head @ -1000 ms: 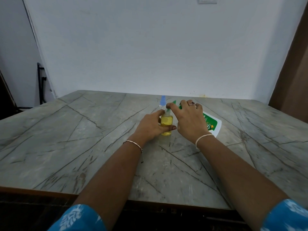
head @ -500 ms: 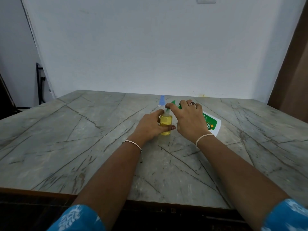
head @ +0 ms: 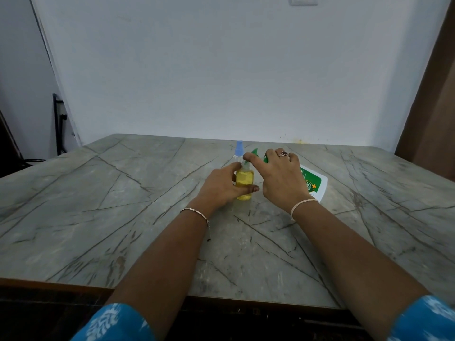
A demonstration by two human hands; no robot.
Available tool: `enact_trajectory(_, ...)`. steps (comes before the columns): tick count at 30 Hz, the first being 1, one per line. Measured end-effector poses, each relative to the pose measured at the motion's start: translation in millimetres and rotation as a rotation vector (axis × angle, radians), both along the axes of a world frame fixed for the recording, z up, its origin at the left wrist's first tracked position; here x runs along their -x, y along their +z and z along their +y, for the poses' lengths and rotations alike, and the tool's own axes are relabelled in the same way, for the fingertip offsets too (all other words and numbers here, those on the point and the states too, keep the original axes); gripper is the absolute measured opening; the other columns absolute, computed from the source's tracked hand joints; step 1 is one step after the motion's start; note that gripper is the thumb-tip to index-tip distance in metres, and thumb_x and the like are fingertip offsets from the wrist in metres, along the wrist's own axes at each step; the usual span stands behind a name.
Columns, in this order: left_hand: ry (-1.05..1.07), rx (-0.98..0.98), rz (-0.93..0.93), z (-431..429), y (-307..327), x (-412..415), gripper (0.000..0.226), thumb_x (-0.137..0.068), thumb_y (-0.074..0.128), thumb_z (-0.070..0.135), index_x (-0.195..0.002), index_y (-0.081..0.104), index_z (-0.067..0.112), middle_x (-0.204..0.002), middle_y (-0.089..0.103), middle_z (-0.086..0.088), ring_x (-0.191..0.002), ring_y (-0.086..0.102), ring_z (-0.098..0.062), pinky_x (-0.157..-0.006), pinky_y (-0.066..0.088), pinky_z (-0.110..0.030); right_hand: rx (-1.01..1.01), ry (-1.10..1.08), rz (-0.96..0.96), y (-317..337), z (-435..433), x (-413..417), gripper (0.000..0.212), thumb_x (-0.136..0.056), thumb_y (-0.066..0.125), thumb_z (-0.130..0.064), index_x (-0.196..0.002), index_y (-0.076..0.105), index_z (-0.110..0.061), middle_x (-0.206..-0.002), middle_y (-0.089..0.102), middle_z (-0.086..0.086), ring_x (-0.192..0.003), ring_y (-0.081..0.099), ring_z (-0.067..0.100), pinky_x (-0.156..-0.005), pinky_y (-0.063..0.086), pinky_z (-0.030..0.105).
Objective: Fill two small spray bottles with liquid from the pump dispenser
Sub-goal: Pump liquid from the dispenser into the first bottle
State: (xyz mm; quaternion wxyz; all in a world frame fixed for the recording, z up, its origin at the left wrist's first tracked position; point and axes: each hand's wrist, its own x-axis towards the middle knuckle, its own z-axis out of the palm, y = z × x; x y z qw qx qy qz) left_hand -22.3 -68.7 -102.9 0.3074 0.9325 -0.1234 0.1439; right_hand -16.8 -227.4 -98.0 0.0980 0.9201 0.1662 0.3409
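Grasping the yellow spray bottle [head: 243, 179] in the left hand [head: 219, 187], grip closed round its body: thumb laid across the near face low down, fingers curled round the far side. Standing upright on the desk [head: 98, 193], base just below the grip, neck and clear top just above it. Curling in from the other side, the right hand [head: 280, 178], fingertips [head: 247, 157] down at the bottle's top, directly above the left grip. Pinching or merely touching that top: cannot tell, with the contact hidden behind the fingers. Just behind the left grip, close against the held bottle, a second spray bottle [head: 239, 150] with a pale blue cap, mostly hidden, only cap and shoulder showing. Behind and under the right grip, the pump dispenser [head: 314, 184]: white body with a green label stretching away past the wrist on the outer side, green pump head [head: 254, 151] peeking out between the fingers, pointed toward the two bottles. Hard to tell whether lying flat or leaning. On the right grip a ring [head: 283, 153], at its wrist a pale band [head: 301, 205]; at the left wrist a thin bracelet [head: 195, 212]. Blue patterned sleeves [head: 110, 323] at the near edge.
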Motion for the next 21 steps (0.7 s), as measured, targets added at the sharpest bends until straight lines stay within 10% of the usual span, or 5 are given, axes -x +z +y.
enact_trajectory(21, -0.006, -0.002, 0.002, -0.4, -0.1, 0.1, 0.081, -0.077, 0.069, 0.055, -0.140, 0.040, 0.015, -0.131, 0.058, -0.009, -0.112, 0.058, -0.023, -0.089, 0.042, -0.027, -0.004, 0.020, -0.051, -2.5, 0.3, -2.3, 0.080, -0.078, 0.067, -0.017, -0.141, 0.021, -0.035, -0.117, 0.054, 0.012, -0.111, 0.051, 0.033, -0.094, 0.041, 0.048)
